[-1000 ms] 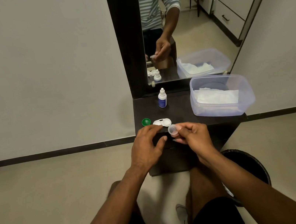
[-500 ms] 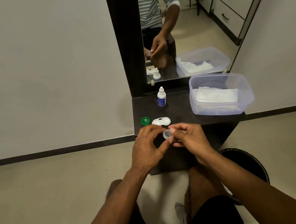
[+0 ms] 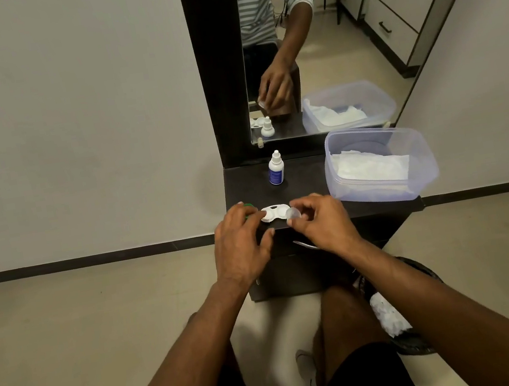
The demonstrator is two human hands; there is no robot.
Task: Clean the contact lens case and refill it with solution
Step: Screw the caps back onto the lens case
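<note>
The white contact lens case (image 3: 274,213) lies flat on the dark vanity shelf (image 3: 303,171), directly between the two hands, with both of its round wells uncovered and facing up. The left hand (image 3: 240,245) rests at the case's left end, its fingertips (image 3: 262,215) touching the rim of the left well while the thumb stretches out below toward the shelf's front edge; it grips nothing that can be seen, and its fingers are loosely spread. Just beyond the left hand's knuckles, a green cap (image 3: 248,207) peeks out, mostly hidden by the fingers. The right hand (image 3: 321,224) pinches a clear round cap (image 3: 293,213) between thumb and forefinger, holding it tilted right at the case's right well; whether the cap touches the well cannot be told. Farther from both hands, toward the mirror (image 3: 337,29), a small white solution bottle (image 3: 276,169) with a blue label stands upright with its nozzle tip on. To the right of the right hand, and a little beyond it, sits a clear plastic container (image 3: 412,187) holding white tissue (image 3: 372,165). Below the right forearm, on the floor, a dark bin (image 3: 418,270) holds crumpled white paper (image 3: 389,315).
</note>
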